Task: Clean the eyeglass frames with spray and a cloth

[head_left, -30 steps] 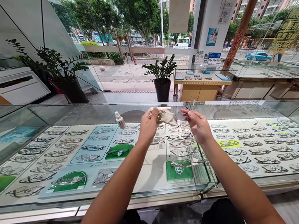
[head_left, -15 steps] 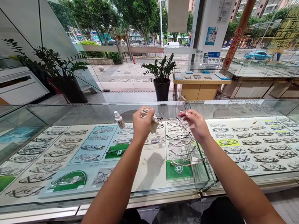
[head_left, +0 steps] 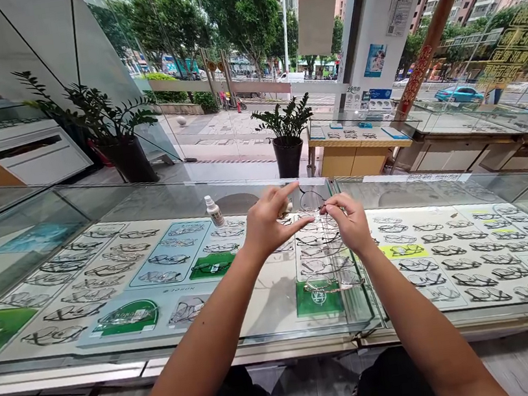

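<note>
Above the glass counter my right hand (head_left: 350,222) pinches a pair of thin dark-rimmed eyeglasses (head_left: 312,199) between thumb and fingers. One round lens points toward my left hand (head_left: 271,222). On that hand the thumb and index finger stretch apart beside the lens, while the other fingers are curled. A small piece of beige cloth (head_left: 287,207) shows behind the curled fingers; most of it is hidden. To the left of this hand, a small white spray bottle (head_left: 214,211) stands upright on the counter.
The glass display counter (head_left: 265,347) holds rows of eyeglasses, with green cards (head_left: 318,298) among them. Past it stand a potted plant (head_left: 287,155), another potted plant (head_left: 128,158) at the left, and a wooden table (head_left: 354,158) before the window.
My left hand has moved right, and its thumb and index finger have spread apart; the cloth is now mostly hidden. The eyeglasses have turned so that one round lens shows.
</note>
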A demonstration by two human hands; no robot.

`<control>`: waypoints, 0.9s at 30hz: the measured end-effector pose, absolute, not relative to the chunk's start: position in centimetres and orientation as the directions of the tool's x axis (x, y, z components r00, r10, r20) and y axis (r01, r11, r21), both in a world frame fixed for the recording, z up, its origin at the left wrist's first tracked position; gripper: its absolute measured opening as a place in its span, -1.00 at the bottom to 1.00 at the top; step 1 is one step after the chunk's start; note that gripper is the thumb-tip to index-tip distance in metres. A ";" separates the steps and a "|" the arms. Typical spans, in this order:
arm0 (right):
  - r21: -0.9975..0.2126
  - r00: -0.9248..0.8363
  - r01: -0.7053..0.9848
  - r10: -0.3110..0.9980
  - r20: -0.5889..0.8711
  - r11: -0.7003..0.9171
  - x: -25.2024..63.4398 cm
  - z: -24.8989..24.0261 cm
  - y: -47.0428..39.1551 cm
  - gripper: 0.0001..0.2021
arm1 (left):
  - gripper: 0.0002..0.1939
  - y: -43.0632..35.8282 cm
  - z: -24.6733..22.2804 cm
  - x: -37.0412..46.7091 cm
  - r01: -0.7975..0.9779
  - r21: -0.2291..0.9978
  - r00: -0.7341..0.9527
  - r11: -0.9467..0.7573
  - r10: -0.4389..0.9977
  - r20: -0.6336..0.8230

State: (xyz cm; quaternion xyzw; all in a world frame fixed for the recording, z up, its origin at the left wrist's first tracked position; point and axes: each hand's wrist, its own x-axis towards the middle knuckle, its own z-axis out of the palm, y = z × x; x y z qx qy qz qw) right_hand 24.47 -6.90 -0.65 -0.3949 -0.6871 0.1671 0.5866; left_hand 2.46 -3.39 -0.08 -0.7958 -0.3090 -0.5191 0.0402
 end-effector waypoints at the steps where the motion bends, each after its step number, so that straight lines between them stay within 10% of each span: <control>1: -0.694 -0.006 0.351 0.742 0.670 0.629 24.4 -0.6 -7.0 -0.75 | -0.24 -3.4 -0.1 2.6 0.544 0.243 0.270 -0.803 0.442 0.855; 19: -0.769 -0.023 0.238 0.795 0.606 0.593 24.6 0.1 -7.6 -0.77 | -0.45 -4.2 -0.3 3.3 0.476 0.377 0.170 -0.795 0.503 0.847; 27: -0.736 0.283 0.339 0.682 0.674 0.586 23.7 -0.8 -7.4 -0.74 | -0.53 -4.5 0.0 3.8 0.499 0.527 -0.150 -0.688 0.530 0.835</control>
